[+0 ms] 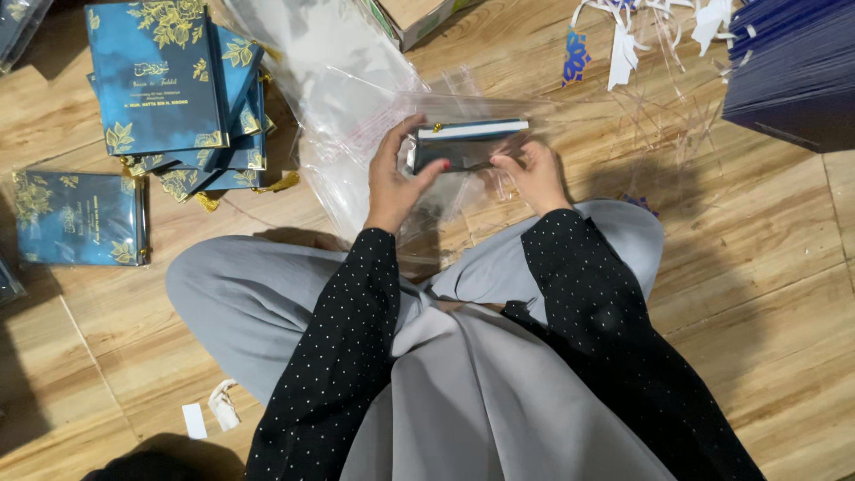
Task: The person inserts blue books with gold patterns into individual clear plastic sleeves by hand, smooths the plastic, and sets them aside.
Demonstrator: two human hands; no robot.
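Grey trousers (499, 374) and black dotted sleeves (338, 356) sit closest, legs crossed on the wooden floor (766, 294). Just beyond your knees you hold a small blue hardcover book with white page edges (470, 142), lying edge-on inside a clear plastic sleeve bag (463, 102). Your left hand (396, 174) is clenched on the book's left end, thumb on the near side and fingers behind. Your right hand (534, 169) pinches the right end through the film. Book looks stiff and light, likely fine to hold by the cover edges; the film looks thin, slippery and crinkly, so take it at the open mouth, not mid-sheet. Left of the book lies a loose stack of teal gold-flowered books (178, 98); one more teal book (76, 218) lies left of that stack. Right of the held book: torn clear strips (659, 107), then a dark navy stack (793, 71).
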